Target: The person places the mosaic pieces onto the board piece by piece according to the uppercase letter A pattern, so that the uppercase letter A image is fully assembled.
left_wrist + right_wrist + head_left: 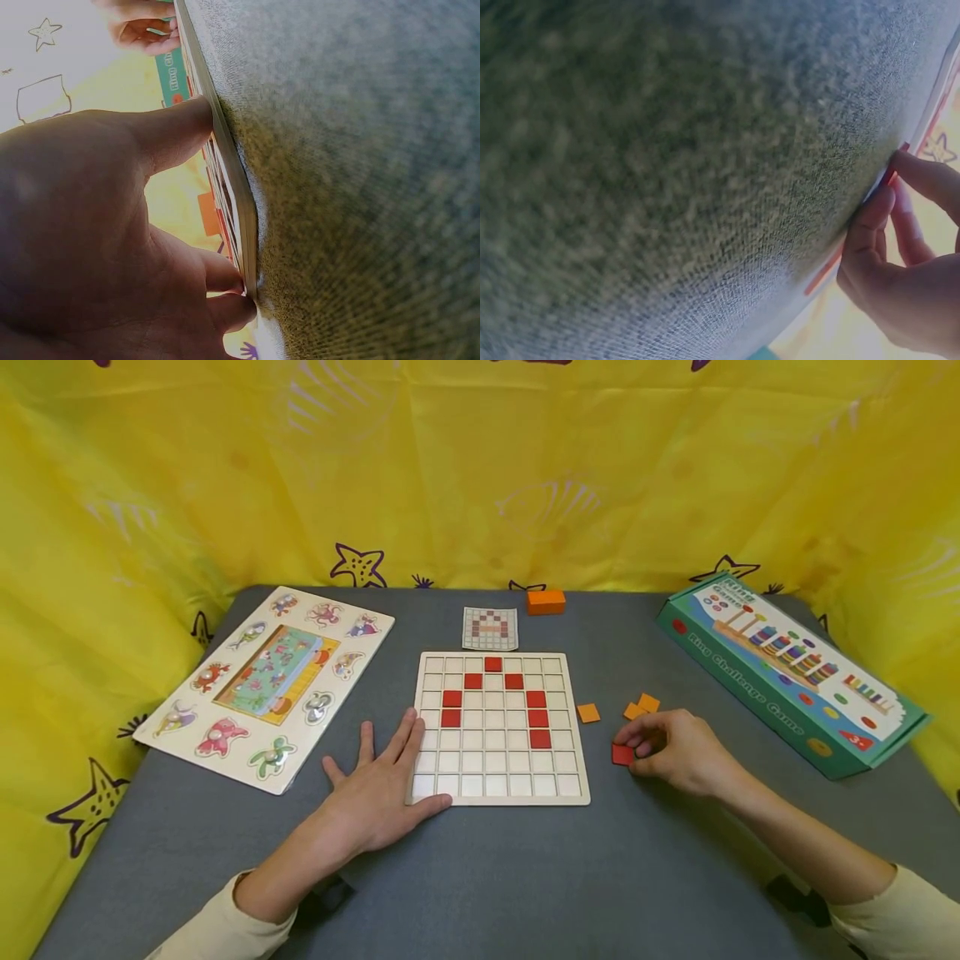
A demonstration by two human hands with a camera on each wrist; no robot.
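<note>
A pale wooden grid board (484, 762) lies in the middle of the table in the head view. Several red square tiles (539, 738) sit in its cells, forming an arch shape. With fingers spread, my left hand (382, 793) rests against the board's lower left corner, its thumb on the front edge; the left wrist view shows the thumb touching the board's rim (238, 187). To the right of the board, my right hand (686, 752) pinches a red tile (622, 754) at the tabletop. Three orange tiles (588, 713) lie just beyond that hand.
A small pattern card (490, 643) lies behind the board, with an orange block (546, 602) beside it. At the left is a sea-animal puzzle board (251, 727); at the right, a green game box (750, 693). A yellow curtain (480, 468) hangs behind the table.
</note>
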